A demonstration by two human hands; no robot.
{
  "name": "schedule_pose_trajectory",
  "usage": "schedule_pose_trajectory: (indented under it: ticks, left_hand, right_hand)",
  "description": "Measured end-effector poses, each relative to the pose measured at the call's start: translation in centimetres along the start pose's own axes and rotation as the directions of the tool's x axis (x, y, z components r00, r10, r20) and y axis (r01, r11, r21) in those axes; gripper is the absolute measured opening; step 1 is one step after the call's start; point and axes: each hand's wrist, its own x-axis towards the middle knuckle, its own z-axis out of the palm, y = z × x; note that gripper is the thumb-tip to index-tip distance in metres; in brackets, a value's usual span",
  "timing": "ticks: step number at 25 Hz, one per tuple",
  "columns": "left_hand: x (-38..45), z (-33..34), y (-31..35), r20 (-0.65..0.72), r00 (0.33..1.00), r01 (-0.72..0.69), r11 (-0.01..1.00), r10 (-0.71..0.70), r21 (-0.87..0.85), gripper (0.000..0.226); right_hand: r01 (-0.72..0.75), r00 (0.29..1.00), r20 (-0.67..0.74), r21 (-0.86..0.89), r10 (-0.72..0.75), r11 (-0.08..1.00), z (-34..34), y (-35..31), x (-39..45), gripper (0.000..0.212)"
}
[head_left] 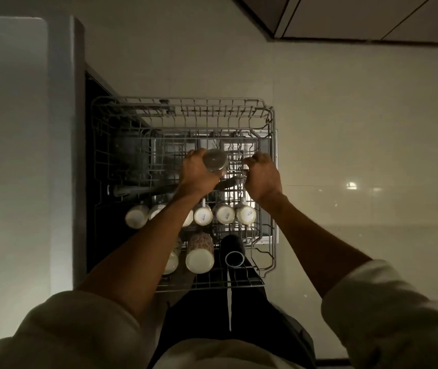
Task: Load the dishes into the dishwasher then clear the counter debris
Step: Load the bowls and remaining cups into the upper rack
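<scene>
The dishwasher's upper wire rack [269,121] is pulled out below me. My left hand [196,173] holds a clear glass [214,161] upside down over the middle of the rack. To its right, my right hand [263,178] has its fingers closed around the rack's tines [235,166]. Several white cups [223,213] stand inverted in a row nearer to me. A patterned mug [200,253] and a dark tumbler [233,251] lie in the front row.
A dark pot [130,158] sits in the rack's left part. The open dishwasher cavity [91,134] and a pale counter [10,129] lie to the left. Tiled floor [358,155] spreads to the right. My dark trousers [212,315] show under the rack's front.
</scene>
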Motion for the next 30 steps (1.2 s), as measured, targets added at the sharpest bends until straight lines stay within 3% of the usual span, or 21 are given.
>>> schedule_pose_trajectory:
  ticks: [6,21,30]
  left_hand:
    - [4.1,4.4,-1.2,-0.023,0.997,0.073,0.996,-0.071,0.048,0.060]
    - [7.1,9.9,-1.7,-0.027,0.997,0.080,0.990,-0.077,0.112,0.064]
    - [6.0,9.3,-1.6,0.006,0.999,0.052,0.995,-0.052,0.084,0.072]
  right_hand:
    - [-0.047,0.993,0.114,0.086,0.037,0.995,3.6,0.1,3.0,0.071]
    - [-0.072,0.981,0.189,0.129,0.047,0.989,7.7,1.5,5.3,0.088]
    - [-0.089,0.969,0.234,0.048,0.076,0.995,8.0,1.5,5.1,0.098]
